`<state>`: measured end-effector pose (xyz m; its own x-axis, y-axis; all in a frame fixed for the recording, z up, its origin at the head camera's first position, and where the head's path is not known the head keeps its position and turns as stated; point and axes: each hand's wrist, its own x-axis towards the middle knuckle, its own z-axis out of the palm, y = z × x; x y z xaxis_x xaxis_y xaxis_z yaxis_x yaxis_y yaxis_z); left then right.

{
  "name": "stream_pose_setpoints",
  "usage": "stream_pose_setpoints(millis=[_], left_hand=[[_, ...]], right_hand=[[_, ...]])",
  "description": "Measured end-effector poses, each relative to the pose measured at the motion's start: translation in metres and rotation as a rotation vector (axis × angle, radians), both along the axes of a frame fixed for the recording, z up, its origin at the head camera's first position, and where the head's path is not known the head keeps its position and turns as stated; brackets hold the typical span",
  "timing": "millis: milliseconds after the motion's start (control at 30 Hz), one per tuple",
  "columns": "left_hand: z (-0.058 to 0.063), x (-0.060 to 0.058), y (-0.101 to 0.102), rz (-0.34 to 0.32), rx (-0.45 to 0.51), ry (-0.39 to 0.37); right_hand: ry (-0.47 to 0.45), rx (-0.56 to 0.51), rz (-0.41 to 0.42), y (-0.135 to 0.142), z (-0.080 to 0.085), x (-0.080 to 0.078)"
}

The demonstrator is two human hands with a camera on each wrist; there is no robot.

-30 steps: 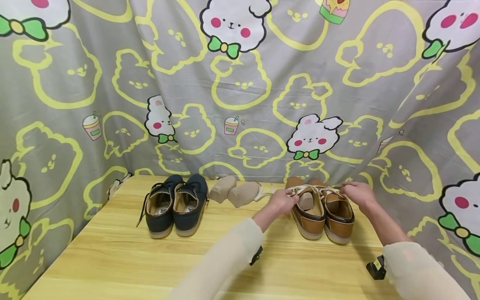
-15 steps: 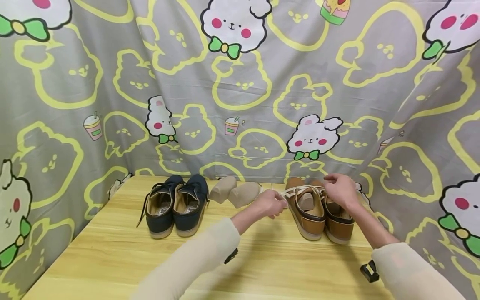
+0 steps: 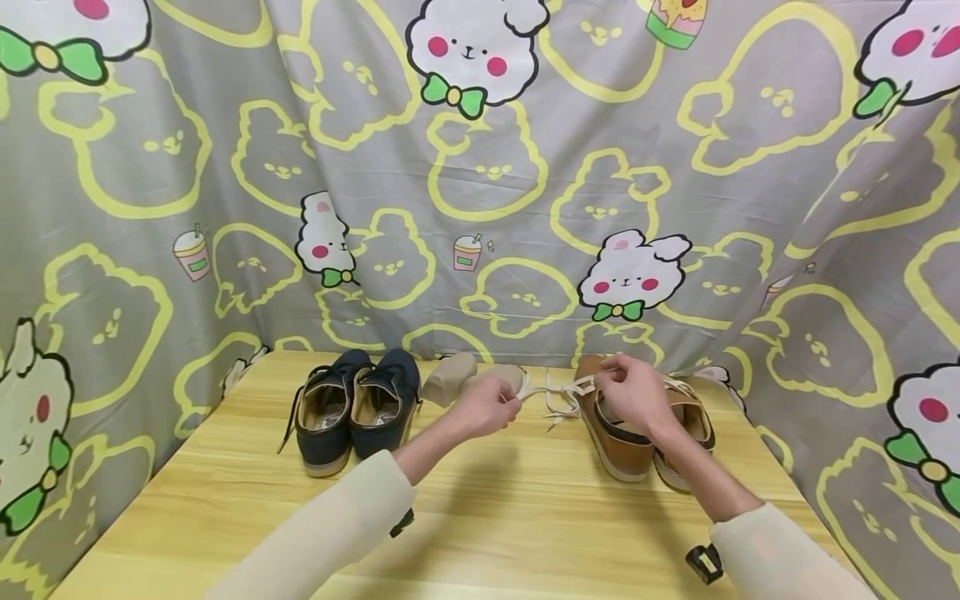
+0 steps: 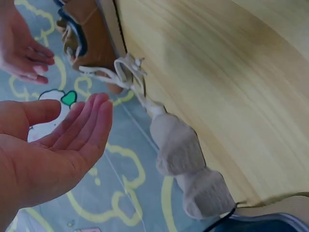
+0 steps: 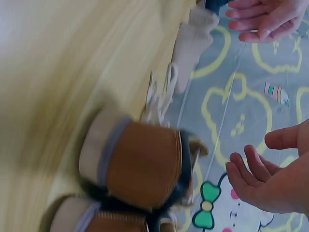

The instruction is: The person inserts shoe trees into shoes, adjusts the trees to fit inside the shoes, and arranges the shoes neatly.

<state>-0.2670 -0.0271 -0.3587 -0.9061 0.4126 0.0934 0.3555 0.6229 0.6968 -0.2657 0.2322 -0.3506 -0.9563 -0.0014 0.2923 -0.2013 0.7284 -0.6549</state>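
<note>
Hovering loose and uncurled, the left hand [image 3: 483,406] is near wrinkled beige lumps [image 4: 176,142], and the right hand [image 3: 637,396], likewise relaxed, above leather-like brown shoes [image 3: 626,458] with stitched heels [image 5: 144,164] and whitish laces [image 3: 581,386] on the wood-grain surface [image 3: 262,517]. Dark blue shoes [image 3: 322,446] stand farther left, insole marks [image 3: 385,418] too small to read; a rabbit-printed curtain [image 3: 495,187] hangs behind.

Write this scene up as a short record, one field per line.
Surface: wood-grain tabletop
Left side: pair of navy lace-up shoes
Middle: two beige wads
Right side: pair of brown lace-up shoes
Cream laces: between wads and brown shoes
Left hand: near the wads, holding nothing
Right hand: by the brown shoes, holding nothing
Backdrop: grey cartoon-print curtain
</note>
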Motion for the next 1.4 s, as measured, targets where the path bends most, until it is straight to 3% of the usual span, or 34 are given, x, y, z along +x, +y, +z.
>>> stream_pose_setpoints(millis=[200, 433, 667, 1033, 1400], left_hand=[[-0.003, 0.007, -0.020, 0.010, -0.024, 0.090], [-0.002, 0.012, -0.045, 0.064, 0.032, 0.049], [0.002, 0.010, -0.077, 0.181, 0.047, 0.007], [0.022, 0.005, -0.144, 0.331, 0.040, -0.017], [0.029, 0.004, -0.202, 0.468, 0.052, 0.020]], right_hand=[[0.001, -0.021, 0.006, -0.023, -0.015, 0.009], [-0.013, -0.054, 0.027, -0.052, -0.029, 0.013], [-0.056, -0.104, 0.053, -0.086, -0.035, 0.016], [-0.140, -0.146, 0.144, -0.142, -0.033, 0.012], [-0.207, -0.229, 0.203, -0.200, -0.034, 0.006]])
